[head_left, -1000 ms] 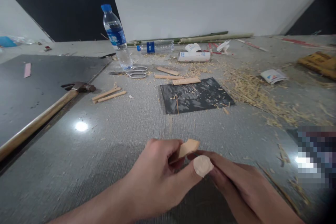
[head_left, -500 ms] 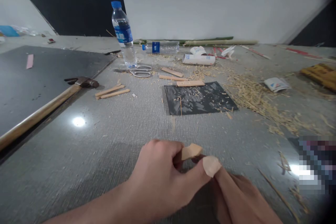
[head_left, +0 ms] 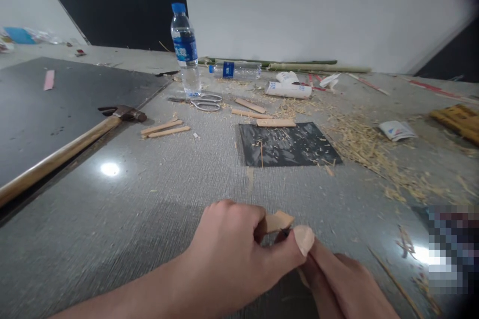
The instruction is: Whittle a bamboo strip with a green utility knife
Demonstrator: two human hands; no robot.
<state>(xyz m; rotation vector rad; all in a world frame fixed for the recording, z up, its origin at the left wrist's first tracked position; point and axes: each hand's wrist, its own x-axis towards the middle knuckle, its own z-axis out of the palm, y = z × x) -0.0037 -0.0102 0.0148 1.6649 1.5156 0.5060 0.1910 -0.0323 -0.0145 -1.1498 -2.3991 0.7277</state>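
My left hand [head_left: 232,249] is closed around a short pale wooden piece [head_left: 279,222], whose notched end sticks out beyond the fingers. A beige covering, like a plaster or tape, wraps the left thumb tip, which presses against my right hand [head_left: 340,279]. The right fingers are folded just below and to the right of the wood. A small dark bit shows between the hands under the wood, but what the right hand grips is hidden. Ahead lies a dark abrasive-looking sheet [head_left: 292,147] dusted with shavings, with a flat wooden strip [head_left: 276,122] across its far edge.
A claw hammer [head_left: 93,132] lies left beside a dark board [head_left: 75,94]. Scissors [head_left: 204,103] rest near an upright water bottle [head_left: 186,55]; another bottle [head_left: 239,70] lies behind. Wood strips [head_left: 168,128] sit nearer the hammer. Shavings [head_left: 359,144] spread right. Bamboo poles [head_left: 318,66] line the wall.
The camera has turned slightly, so the background sits a little further right in view. Both hands keep nearly the same pose, and the wooden piece stays in my left hand.
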